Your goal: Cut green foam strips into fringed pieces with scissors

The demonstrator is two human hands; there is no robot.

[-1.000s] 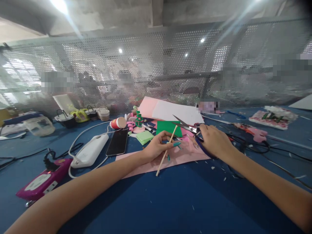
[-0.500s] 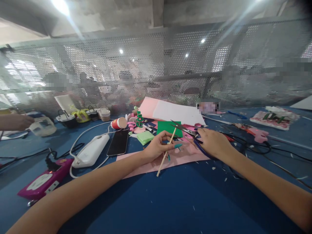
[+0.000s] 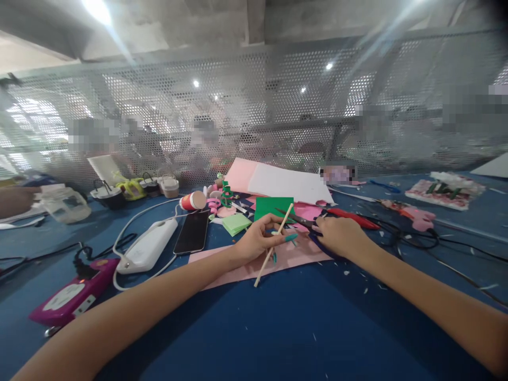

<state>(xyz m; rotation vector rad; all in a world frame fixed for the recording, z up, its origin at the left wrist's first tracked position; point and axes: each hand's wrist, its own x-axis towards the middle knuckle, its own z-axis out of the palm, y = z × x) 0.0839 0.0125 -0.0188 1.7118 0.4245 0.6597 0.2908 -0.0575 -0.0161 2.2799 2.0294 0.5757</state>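
Observation:
My left hand [image 3: 261, 238], with long teal nails, pinches a thin pale wooden stick [image 3: 262, 269] that slants up to the right. In my right hand [image 3: 337, 233] is a pair of scissors [image 3: 304, 220] with dark handles, its blades pointing left toward the upper part of the stick. Whether the blades touch the stick I cannot tell. Under both hands lies a pink paper sheet [image 3: 222, 269]. Just beyond them is a green paper piece [image 3: 265, 205], and light green paper squares [image 3: 236, 224] sit left of it.
Left of my hands are a phone [image 3: 192, 233], a white power bank [image 3: 148, 246] with a cable and a magenta power strip [image 3: 73, 291]. A co-worker's hand [image 3: 18, 201] holds a clear jar [image 3: 65, 203] at far left. A red-handled tool [image 3: 353, 218] and cables lie right.
My right hand and the scissors have shifted slightly left, and the blades have come closer together. My left hand keeps its grip on the stick. The co-worker's jar has been lifted or turned slightly.

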